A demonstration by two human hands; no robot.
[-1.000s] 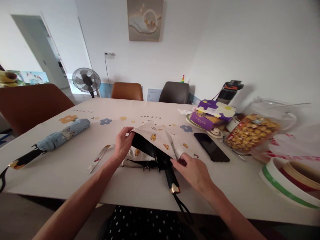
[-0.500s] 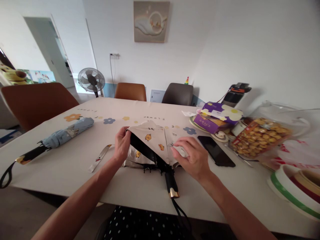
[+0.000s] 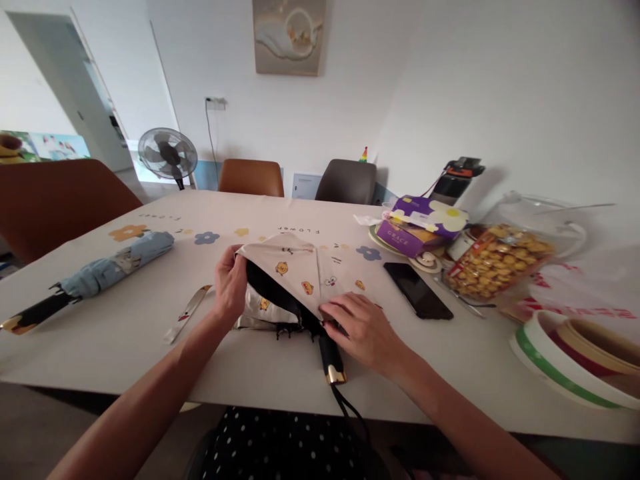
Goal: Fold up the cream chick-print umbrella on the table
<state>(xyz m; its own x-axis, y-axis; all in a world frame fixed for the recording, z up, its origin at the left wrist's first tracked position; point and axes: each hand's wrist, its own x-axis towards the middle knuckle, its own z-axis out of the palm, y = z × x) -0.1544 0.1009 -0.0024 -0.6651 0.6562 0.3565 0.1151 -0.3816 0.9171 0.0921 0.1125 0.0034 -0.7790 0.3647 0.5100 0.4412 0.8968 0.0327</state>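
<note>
White walls enclose the room, with a framed picture (image 3: 289, 37) on the far wall and a standing fan (image 3: 167, 155) near the doorway. Chairs stand around a long worktop (image 3: 150, 340) covered by a pale cloth printed with flowers and the word "FLOWER", which reads upside down from the person's side.

On the right side of the worktop lie a clear bag of snacks (image 3: 495, 263), a purple box (image 3: 407, 235) marked "GRACE", and a black phone (image 3: 417, 291) lying flat. At the left edge lies a rolled blue umbrella (image 3: 100, 275), well apart from the hands.

The cream umbrella (image 3: 293, 280), printed with small yellow chicks and lined in black, lies at the near centre of the worktop. Its long axis runs front to back, slightly diagonal: the black handle (image 3: 330, 357) with a gold end ring points toward the person, and the canopy fans away toward the far side. Its strap (image 3: 185, 315) trails flat to the left.

The left hand (image 3: 229, 287) pinches the left edge of the canopy, thumb over the black lining. The right hand (image 3: 363, 330) lies fingers together, pressed flat on the fabric just above the handle.

Half a second ago the right hand was raised and curled over the fold, further up the canopy; it now sits lower and nearer the handle. The left hand keeps its grip.
</note>
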